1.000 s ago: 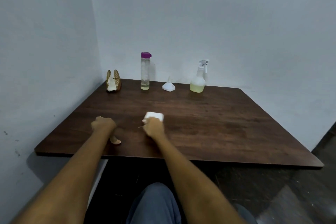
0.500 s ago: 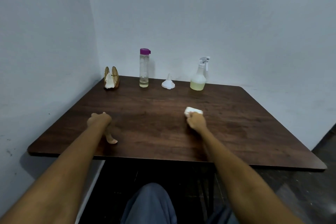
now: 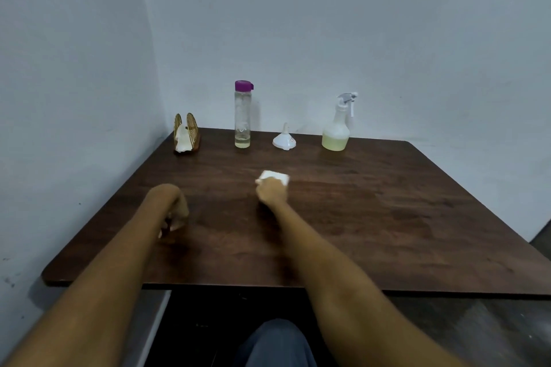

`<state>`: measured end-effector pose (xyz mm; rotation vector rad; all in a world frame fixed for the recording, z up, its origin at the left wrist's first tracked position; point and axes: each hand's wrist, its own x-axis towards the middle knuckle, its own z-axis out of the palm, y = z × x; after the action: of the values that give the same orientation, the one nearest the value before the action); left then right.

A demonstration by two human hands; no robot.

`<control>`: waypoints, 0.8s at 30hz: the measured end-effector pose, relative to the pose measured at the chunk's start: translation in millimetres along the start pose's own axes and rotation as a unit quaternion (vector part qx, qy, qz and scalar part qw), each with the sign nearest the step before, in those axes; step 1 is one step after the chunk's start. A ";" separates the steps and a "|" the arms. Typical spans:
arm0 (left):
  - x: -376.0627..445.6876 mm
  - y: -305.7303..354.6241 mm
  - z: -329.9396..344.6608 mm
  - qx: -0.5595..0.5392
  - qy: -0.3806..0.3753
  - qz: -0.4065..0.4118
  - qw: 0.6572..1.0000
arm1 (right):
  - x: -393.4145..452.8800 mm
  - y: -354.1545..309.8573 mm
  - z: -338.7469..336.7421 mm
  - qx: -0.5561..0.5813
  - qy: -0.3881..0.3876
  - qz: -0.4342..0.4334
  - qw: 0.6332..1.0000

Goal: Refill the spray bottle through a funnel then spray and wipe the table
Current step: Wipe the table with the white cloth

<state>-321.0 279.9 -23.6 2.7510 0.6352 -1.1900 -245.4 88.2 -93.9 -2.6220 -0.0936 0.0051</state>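
Note:
My right hand (image 3: 270, 192) presses a folded white tissue (image 3: 275, 177) onto the dark wooden table (image 3: 372, 217), near its middle. My left hand (image 3: 171, 207) rests as a loose fist on the table's left part, with nothing seen in it. Along the back edge stand a spray bottle (image 3: 338, 125) with pale yellow liquid at its bottom, a white funnel (image 3: 284, 138) lying mouth down, and a tall clear bottle (image 3: 243, 115) with a purple cap and a little liquid.
A golden tissue holder (image 3: 186, 134) with white tissues stands at the back left corner. Grey walls close the table's left and back sides. The table's near edge runs above my lap, and dark floor lies to the right.
My right hand slid the tissue from the table's centre to the right, then back left to the centre. My left hand stayed on the table and curled tighter.

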 end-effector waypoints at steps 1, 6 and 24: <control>-0.1 0.3 1.9 -0.001 0.009 0.001 1.000 | -4.2 -25.2 13.4 -0.005 -0.029 -0.050 0.998; -6.0 1.0 14.2 0.024 0.068 -0.008 0.997 | -36.7 -85.5 56.8 -0.010 -0.116 -0.165 0.979; -11.1 -1.6 63.2 -0.104 0.258 0.008 0.960 | -79.2 235.2 -124.2 -0.063 0.098 0.176 0.977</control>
<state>-371.4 263.0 -59.5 2.8691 0.7233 -0.3561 -306.3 -182.4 -103.5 -2.7122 0.4536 -0.1388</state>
